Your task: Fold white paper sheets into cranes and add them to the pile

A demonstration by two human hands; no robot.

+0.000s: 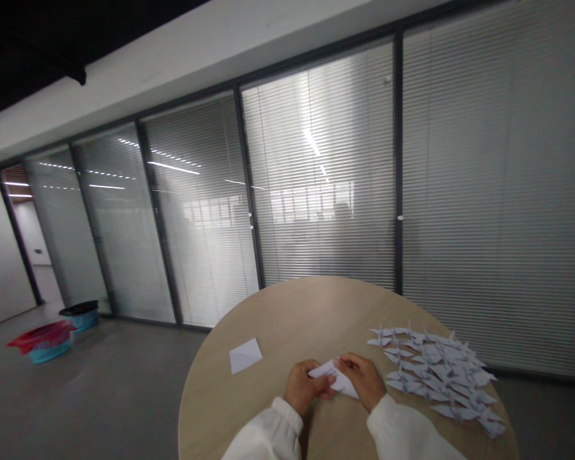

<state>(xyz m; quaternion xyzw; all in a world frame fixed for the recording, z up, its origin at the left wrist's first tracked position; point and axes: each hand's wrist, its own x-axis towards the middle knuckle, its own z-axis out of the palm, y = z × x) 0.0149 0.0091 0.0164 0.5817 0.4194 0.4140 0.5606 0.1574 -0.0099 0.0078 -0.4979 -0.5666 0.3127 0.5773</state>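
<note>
Between my two hands is a folded piece of white paper (344, 383) with some dark print on it, held a little above the round table. My left hand (305, 388) pinches its left end, thumb on top. At the upper right edge, the fingers of my right hand (363, 378) close on the same paper. Left of my hands, a white paper square (246, 356) with a diagonal crease lies flat on the wood. To the right, many folded paper cranes (441, 370) are grouped in rows close together.
The round wooden table (220, 409) has its curved far edge near a glass partition with blinds (321, 243). On the floor at the left stand a blue bin with a red liner (48, 348) and another with a black liner (84, 316).
</note>
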